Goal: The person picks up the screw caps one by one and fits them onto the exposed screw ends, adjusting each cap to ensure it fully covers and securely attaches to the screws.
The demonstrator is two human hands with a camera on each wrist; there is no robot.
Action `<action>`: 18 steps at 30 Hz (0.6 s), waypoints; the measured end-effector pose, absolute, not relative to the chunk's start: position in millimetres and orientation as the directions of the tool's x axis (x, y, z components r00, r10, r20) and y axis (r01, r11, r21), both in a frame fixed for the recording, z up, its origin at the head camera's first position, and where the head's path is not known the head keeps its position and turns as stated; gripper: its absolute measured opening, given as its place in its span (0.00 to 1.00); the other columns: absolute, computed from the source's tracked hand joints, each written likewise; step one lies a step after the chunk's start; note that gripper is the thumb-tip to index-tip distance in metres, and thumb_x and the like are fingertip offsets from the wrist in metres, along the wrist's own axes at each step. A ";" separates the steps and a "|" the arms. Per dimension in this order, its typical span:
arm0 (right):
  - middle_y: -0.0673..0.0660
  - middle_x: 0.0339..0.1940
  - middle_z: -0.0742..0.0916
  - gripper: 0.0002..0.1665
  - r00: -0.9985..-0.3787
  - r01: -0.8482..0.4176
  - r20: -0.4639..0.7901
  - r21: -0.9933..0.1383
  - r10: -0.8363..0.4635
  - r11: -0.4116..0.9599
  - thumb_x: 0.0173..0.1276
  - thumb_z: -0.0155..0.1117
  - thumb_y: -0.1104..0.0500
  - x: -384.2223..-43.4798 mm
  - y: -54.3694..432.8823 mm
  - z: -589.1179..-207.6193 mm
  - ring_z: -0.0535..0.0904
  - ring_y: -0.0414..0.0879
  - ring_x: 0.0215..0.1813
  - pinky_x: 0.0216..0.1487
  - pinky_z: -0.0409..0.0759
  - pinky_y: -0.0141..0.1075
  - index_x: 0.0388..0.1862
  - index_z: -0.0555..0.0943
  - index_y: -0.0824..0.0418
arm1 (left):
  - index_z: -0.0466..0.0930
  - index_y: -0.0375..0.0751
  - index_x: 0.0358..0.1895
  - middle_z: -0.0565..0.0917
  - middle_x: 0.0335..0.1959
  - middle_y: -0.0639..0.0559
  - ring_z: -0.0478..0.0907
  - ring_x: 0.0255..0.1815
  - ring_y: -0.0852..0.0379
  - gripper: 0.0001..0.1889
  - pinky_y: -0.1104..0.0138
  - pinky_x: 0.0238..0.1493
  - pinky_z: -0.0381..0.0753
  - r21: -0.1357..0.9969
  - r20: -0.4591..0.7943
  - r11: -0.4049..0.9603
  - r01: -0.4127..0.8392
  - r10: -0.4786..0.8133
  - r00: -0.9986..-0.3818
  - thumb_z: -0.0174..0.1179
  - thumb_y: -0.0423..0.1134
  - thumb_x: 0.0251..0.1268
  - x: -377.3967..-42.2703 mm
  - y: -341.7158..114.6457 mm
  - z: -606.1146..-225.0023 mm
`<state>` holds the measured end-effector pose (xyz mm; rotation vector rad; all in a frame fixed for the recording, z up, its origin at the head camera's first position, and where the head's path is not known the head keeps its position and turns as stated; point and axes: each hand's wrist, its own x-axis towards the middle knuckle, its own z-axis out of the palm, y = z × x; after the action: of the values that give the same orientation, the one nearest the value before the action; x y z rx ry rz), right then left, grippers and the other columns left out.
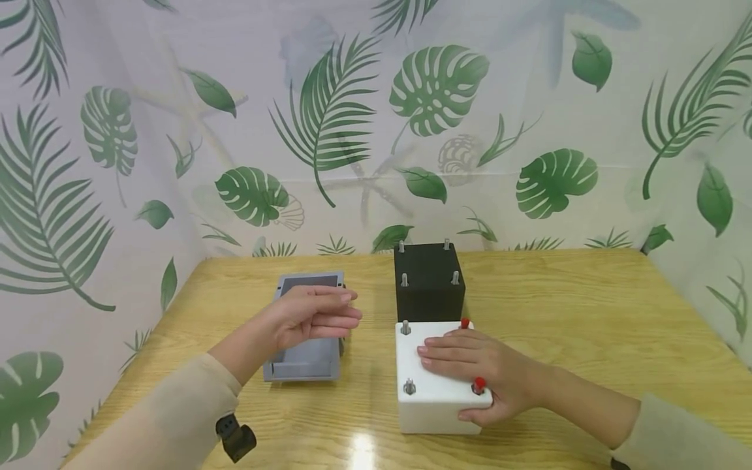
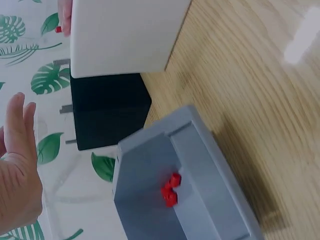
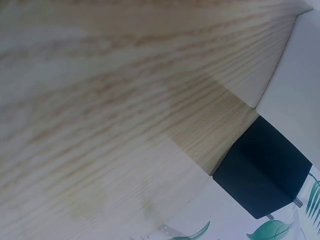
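A white box [image 1: 437, 418] stands on the table with metal bolts upright at its top corners. Red caps [image 1: 479, 384] sit on its two right-hand bolts, and the left-hand bolts are bare. My right hand [image 1: 499, 369] holds the box at its right side, fingers across the top and thumb against the front face. Over the grey tray [image 1: 302, 372] hovers my left hand [image 1: 314, 316], its fingers extended and nothing held. In the left wrist view, a few small red pieces [image 2: 171, 192] lie in the tray.
Directly behind the white box stands a black block [image 1: 429, 287] with bare metal bolts on top. The wooden table [image 1: 558, 300] meets a leaf-patterned curtain [image 1: 352, 130] at the back and sides. A black strap device [image 1: 236, 437] is on my left sleeve.
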<state>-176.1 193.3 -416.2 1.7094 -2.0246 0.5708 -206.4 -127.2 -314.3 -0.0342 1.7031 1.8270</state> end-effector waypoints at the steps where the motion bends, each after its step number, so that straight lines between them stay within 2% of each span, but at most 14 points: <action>1: 0.55 0.64 0.77 0.41 -0.149 -0.987 0.565 -0.035 -0.811 0.158 0.58 0.63 0.40 -176.2 193.4 -415.9 0.72 0.50 0.65 0.71 0.60 0.36 0.65 0.71 0.62 | 0.65 0.31 0.66 0.86 0.38 0.46 0.86 0.34 0.58 0.22 0.65 0.41 0.84 0.890 -0.426 0.036 -0.454 0.416 -0.803 0.51 0.33 0.71 -207.5 -130.4 -313.8; 8: 0.55 0.64 0.77 0.41 -0.153 -0.987 0.559 -0.037 -0.815 0.160 0.57 0.64 0.41 -176.5 193.8 -416.6 0.72 0.50 0.65 0.71 0.60 0.36 0.65 0.71 0.62 | 0.60 0.29 0.68 0.86 0.34 0.48 0.86 0.33 0.57 0.25 0.65 0.42 0.84 0.889 -0.433 0.022 -0.457 0.360 -0.826 0.51 0.33 0.71 -215.9 -155.4 -312.6; 13: 0.53 0.66 0.75 0.44 -0.174 -0.984 0.532 -0.061 -0.828 0.168 0.53 0.69 0.44 -175.5 193.5 -416.2 0.70 0.48 0.67 0.73 0.55 0.32 0.67 0.69 0.60 | 0.56 0.28 0.69 0.86 0.37 0.47 0.86 0.34 0.58 0.26 0.66 0.42 0.84 0.891 -0.443 0.068 -0.448 0.342 -0.829 0.50 0.33 0.72 -216.3 -172.8 -312.8; 18: 0.53 0.66 0.75 0.43 -0.178 -0.983 0.532 -0.062 -0.828 0.171 0.54 0.68 0.44 -174.7 194.2 -415.3 0.70 0.48 0.67 0.73 0.55 0.32 0.67 0.70 0.60 | 0.55 0.27 0.70 0.85 0.39 0.46 0.86 0.35 0.58 0.27 0.65 0.42 0.84 0.888 -0.456 0.096 -0.450 0.308 -0.835 0.49 0.33 0.73 -218.4 -183.4 -317.4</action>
<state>-174.7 194.2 -415.3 1.7161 -2.0782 0.5644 -218.4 -183.4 -317.4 -0.1387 1.8312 1.7952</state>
